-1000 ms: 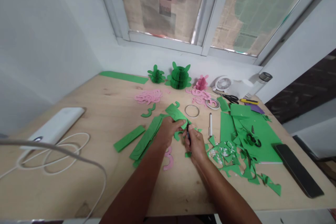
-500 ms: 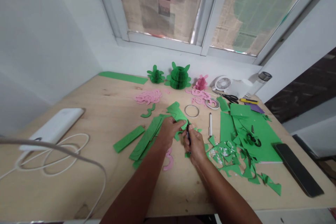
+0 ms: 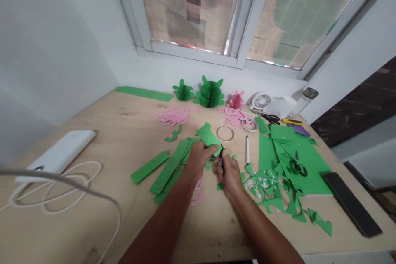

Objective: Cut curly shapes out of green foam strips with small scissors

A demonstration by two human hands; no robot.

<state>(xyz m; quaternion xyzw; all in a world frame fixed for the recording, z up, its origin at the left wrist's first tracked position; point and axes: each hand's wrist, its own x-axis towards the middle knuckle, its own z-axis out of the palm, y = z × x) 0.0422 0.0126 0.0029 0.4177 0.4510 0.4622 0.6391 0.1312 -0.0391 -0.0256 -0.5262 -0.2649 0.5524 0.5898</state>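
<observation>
My left hand [image 3: 199,156] pinches a piece of green paper [image 3: 208,133] by its near edge, over the middle of the table. My right hand [image 3: 229,170] is closed around dark-handled scissors [image 3: 222,157], whose blades meet the paper's right edge. Left of my left hand lie several green paper strips [image 3: 171,165] with curved lines on them. A green curvy cut-out [image 3: 173,133] rests beyond the strips. Partly hidden behind my left forearm is a pink cut-out [image 3: 197,195]. Small green scraps lie under and around my hands.
Green scraps [image 3: 266,181] and green sheets [image 3: 314,161] spread on the right, with a second pair of scissors [image 3: 297,167] and a phone [image 3: 351,204]. A white pen [image 3: 247,149] and tape rolls [image 3: 225,133] lie ahead. A cable [image 3: 105,198] crosses the left side. Paper figures [image 3: 209,94] stand behind.
The whole view has shifted slightly. Both hands stay in nearly the same place, still holding the green paper and the scissors.
</observation>
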